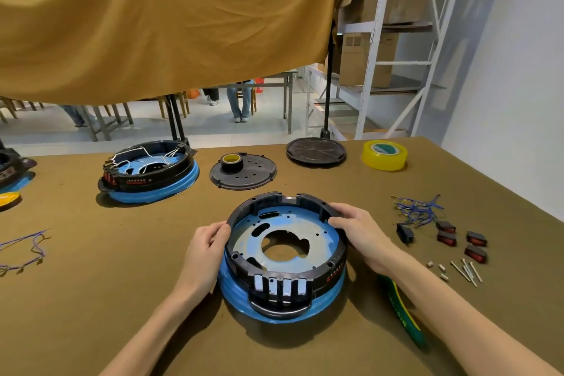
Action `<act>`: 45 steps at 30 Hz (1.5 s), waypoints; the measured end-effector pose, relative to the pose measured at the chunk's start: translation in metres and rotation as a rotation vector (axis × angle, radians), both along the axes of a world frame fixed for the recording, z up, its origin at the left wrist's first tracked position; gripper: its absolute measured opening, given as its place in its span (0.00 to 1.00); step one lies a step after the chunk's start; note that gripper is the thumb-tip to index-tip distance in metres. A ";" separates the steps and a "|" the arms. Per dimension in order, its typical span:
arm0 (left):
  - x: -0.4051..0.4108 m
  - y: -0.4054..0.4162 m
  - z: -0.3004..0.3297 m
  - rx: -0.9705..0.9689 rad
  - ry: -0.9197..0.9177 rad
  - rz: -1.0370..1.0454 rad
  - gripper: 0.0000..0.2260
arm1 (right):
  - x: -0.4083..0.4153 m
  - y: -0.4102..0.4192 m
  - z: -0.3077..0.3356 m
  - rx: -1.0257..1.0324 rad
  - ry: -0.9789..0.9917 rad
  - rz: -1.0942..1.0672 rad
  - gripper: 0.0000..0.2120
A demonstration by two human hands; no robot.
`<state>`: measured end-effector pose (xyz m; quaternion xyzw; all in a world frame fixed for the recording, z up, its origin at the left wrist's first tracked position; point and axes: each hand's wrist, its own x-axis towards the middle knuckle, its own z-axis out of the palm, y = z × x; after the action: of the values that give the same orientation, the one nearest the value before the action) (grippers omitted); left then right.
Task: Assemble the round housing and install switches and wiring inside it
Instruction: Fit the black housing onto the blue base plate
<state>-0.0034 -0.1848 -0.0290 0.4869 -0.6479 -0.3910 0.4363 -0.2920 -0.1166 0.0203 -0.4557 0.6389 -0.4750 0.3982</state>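
Observation:
A round black housing [332, 265] stands on a blue-filmed base in front of me, its metal floor plate [320, 241] bare inside and four empty switch slots [280, 285] facing me. My left hand [204, 249] grips the ring's left rim. My right hand [358, 227] grips its right rim, thumb hooked over the inner edge. Several red rocker switches [460, 239] and a bundle of blue wires [416, 210] lie to the right. Screws and small parts [460, 270] lie nearer me.
A finished housing with wiring [149, 172] sits at the back left. Behind the work are a black cover plate with a small tape roll [242, 171], a round lid [316, 151] and a yellow tape roll [384, 154]. More wires [24, 249] lie left; a green-handled tool [403, 313] lies under my right forearm.

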 end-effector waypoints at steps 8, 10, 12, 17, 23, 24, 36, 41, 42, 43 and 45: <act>-0.001 0.008 -0.003 -0.021 -0.032 0.089 0.12 | 0.010 0.009 -0.006 -0.085 -0.022 -0.078 0.11; 0.000 0.010 -0.002 -0.014 -0.030 0.076 0.12 | 0.012 0.011 -0.008 -0.099 -0.046 -0.101 0.12; 0.001 0.012 -0.001 -0.012 -0.024 0.069 0.12 | 0.014 0.013 -0.008 -0.105 -0.075 -0.122 0.14; 0.002 0.018 0.002 -0.036 -0.053 0.061 0.13 | 0.018 0.022 -0.004 -0.132 -0.032 -0.121 0.15; 0.001 0.021 0.002 -0.074 -0.081 0.038 0.17 | 0.011 0.023 0.003 -0.121 0.015 -0.102 0.14; 0.000 0.021 0.002 -0.075 -0.082 0.035 0.18 | 0.011 0.023 0.004 -0.122 0.035 -0.098 0.15; -0.001 0.020 0.004 -0.079 -0.098 0.028 0.19 | 0.011 0.009 0.018 -0.152 0.254 -0.058 0.13; -0.006 0.017 0.002 -0.101 -0.091 0.020 0.16 | 0.010 0.005 0.026 -0.190 0.299 -0.055 0.20; -0.007 0.017 0.003 -0.110 -0.092 0.020 0.15 | 0.010 0.004 0.028 -0.200 0.303 -0.058 0.21; -0.007 0.017 0.004 -0.119 -0.090 0.019 0.15 | 0.009 0.004 0.029 -0.212 0.307 -0.057 0.21; -0.007 0.018 0.005 -0.139 -0.079 0.009 0.14 | 0.007 0.005 0.028 -0.233 0.306 -0.059 0.20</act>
<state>-0.0103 -0.1669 -0.0240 0.4732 -0.6879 -0.3236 0.4450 -0.2854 -0.1113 0.0479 -0.5466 0.6460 -0.4823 0.2267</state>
